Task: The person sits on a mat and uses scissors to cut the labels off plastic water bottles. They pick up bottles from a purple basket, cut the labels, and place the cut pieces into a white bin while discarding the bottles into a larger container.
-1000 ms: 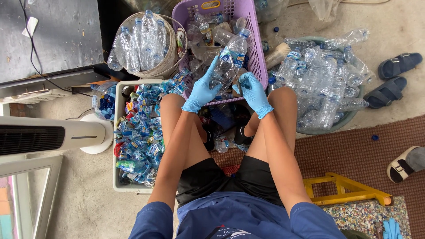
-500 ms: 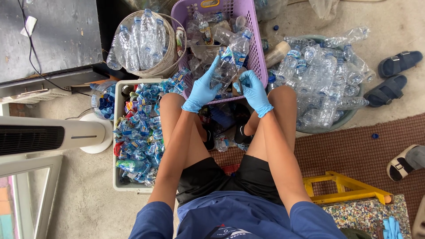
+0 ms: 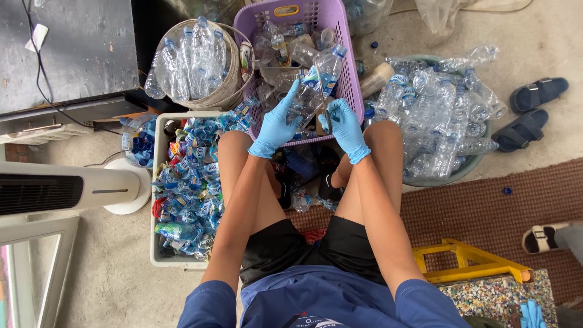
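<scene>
Little has moved: at upper centre, over the purple basket (image 3: 346, 73), the gloved left hand (image 3: 276, 124) still grips a clear bottle (image 3: 313, 85), best held steady while the right hand (image 3: 346, 124) pinches its label.

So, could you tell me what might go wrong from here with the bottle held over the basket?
The clear bottle is pinched between the gloved left hand and right hand; thin gloves could slip on crumpled plastic. The purple basket is heaped, so bottles may spill. Loose bottles lie by the feet, a possible trip hazard.
</scene>
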